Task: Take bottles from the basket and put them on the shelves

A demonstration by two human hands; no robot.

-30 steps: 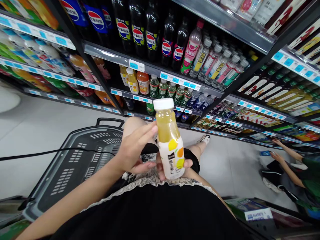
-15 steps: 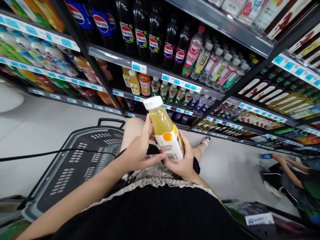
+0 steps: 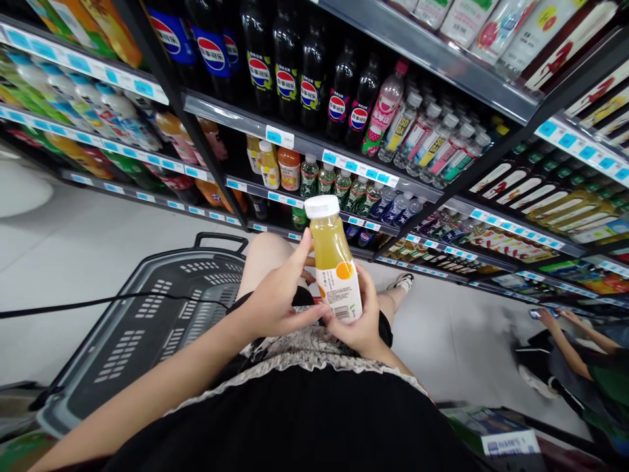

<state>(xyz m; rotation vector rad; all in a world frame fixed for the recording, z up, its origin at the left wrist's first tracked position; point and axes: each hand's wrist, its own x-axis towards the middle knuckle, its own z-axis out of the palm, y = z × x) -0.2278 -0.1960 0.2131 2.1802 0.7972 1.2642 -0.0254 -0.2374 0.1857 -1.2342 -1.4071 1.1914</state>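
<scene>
A juice bottle (image 3: 334, 252) with a white cap, yellow contents and a white label with orange circles is held in front of my body, nearly upright and leaning a little left. My right hand (image 3: 361, 321) wraps round its lower right side, thumb near the bottom edge. My left hand (image 3: 282, 292) is at the left side of the bottle, fingers touching it and thumb by its base. The back of the bottle and some of my fingertips are hidden.
Drink shelves (image 3: 246, 118) run across the front, with cola bottles (image 3: 309, 78), soda bottles (image 3: 427, 141) and small juice bottles (image 3: 269, 164). A grey shopping basket (image 3: 142, 328) stands at left. Another person's hand (image 3: 548, 320) holds an object at right. A box (image 3: 508, 440) lies at lower right.
The juice bottle has turned about its length and come more upright, its cap shifting right. The label now faces me more squarely. Both hands stay on it.
</scene>
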